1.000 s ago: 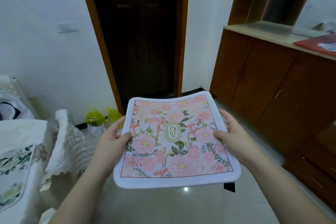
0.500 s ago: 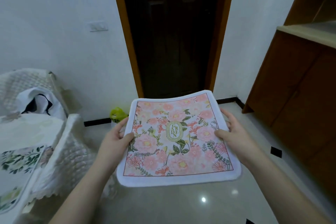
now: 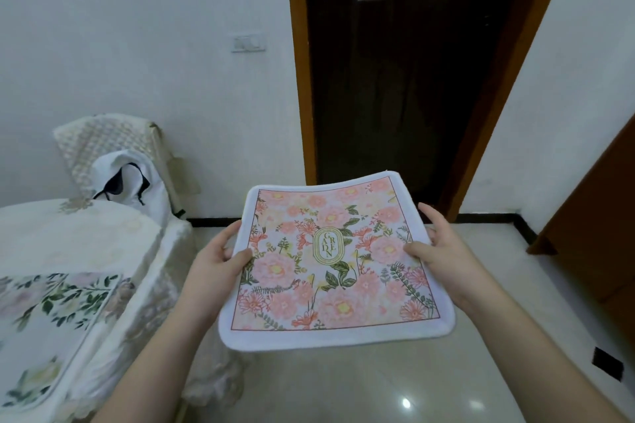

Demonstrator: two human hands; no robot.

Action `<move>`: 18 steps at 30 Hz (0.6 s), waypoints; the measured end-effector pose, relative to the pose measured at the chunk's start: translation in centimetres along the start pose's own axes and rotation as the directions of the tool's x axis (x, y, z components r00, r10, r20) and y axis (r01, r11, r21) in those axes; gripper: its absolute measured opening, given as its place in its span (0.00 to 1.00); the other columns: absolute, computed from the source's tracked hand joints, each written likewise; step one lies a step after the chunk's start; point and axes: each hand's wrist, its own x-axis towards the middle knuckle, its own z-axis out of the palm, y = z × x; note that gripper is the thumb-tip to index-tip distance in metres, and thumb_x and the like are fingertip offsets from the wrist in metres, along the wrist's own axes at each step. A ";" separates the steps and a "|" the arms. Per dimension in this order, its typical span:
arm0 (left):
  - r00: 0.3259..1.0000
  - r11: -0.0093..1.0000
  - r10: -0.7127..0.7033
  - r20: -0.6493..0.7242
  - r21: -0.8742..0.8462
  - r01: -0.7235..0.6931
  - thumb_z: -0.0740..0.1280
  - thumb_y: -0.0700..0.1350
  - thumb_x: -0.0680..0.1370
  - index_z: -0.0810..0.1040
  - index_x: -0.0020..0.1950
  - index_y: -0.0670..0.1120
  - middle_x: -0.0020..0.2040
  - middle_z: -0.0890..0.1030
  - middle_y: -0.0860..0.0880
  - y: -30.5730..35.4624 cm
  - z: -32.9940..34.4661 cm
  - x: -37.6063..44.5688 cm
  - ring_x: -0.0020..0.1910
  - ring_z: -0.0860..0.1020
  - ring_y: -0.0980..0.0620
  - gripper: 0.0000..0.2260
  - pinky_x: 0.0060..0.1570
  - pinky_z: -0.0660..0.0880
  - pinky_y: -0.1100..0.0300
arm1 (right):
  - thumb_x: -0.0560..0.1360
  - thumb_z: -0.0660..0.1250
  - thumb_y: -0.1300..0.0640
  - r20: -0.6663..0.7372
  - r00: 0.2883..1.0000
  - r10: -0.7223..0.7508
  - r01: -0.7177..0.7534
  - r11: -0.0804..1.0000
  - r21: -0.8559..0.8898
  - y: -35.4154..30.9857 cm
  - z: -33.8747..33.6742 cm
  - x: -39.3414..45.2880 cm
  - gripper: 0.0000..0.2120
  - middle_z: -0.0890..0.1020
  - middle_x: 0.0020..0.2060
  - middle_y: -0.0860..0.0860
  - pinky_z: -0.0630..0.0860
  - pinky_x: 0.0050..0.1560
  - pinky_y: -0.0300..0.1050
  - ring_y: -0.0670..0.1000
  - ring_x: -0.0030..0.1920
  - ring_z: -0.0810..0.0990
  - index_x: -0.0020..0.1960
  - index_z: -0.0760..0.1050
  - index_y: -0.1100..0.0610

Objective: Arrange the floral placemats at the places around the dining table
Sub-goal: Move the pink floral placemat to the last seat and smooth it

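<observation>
Both hands are pinching the pink floral placemat [image 3: 335, 264] flat over the floor: left hand [image 3: 216, 264] on its 9 o'clock edge, right hand [image 3: 443, 251] at 3. I'd keep it level, then lay it on the dining table [image 3: 68, 237] at 9 o'clock, past the green-leaf placemat [image 3: 55, 312]. It's soft, terry-edged, with rounded corners

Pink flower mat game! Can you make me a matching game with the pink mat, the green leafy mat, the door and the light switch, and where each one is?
Things:
1. pink floral placemat
2. green leafy placemat
3. dark door
4. light switch

Places:
A. on the white wall, left of the door
B. lying on the covered table
C. held between the left hand and right hand
D. inside the orange-brown frame

Pairs: 1-C, 2-B, 3-D, 4-A
</observation>
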 end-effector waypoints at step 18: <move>0.980 0.999 -0.035 -0.196 -0.038 0.028 0.67 0.41 0.79 0.73 0.70 0.61 0.43 0.87 0.55 -0.8 -12.1 19.6 0.40 0.87 0.48 0.22 0.44 0.83 0.45 | 0.77 0.67 0.66 0.180 0.983 -0.046 0.063 0.994 -0.087 -6.9 16.7 22.2 0.30 0.86 0.47 0.44 0.83 0.35 0.50 0.53 0.44 0.87 0.67 0.65 0.35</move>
